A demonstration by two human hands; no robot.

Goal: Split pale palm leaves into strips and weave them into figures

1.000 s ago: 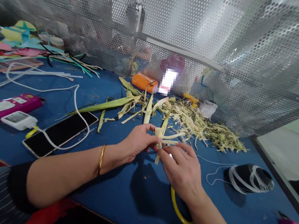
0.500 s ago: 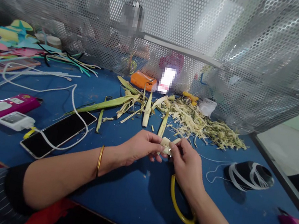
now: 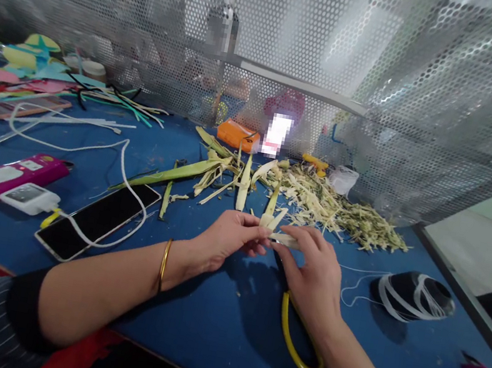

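My left hand [image 3: 231, 238] pinches a folded, pale strip of plant husk [image 3: 267, 220] between thumb and fingers. From the fold, a tail of the strip runs right into my right hand [image 3: 311, 262], whose thumb and fingers are closed on it. A yellow loop handle [image 3: 294, 343], probably of scissors, shows under my right palm; a bit of metal glints near the fingertips, and the rest is hidden. Just beyond the fingers lie a narrow green-white husk piece [image 3: 273, 200] and an upright pale one [image 3: 243, 187].
Shredded husk [image 3: 315, 196] is heaped behind my hands, with a long green leaf [image 3: 176, 173] to its left. A black spool [image 3: 414, 296] with white thread sits right. Left lie a black-screened phone [image 3: 99, 218], white cable and purple pack [image 3: 19, 172]. Perforated metal mesh [image 3: 292, 27] stands behind.
My right hand has shifted slightly right, its fingers turning flatter. The husk between the hands, bunched before, now shows a tail stretched to the right and a small end sticking up.
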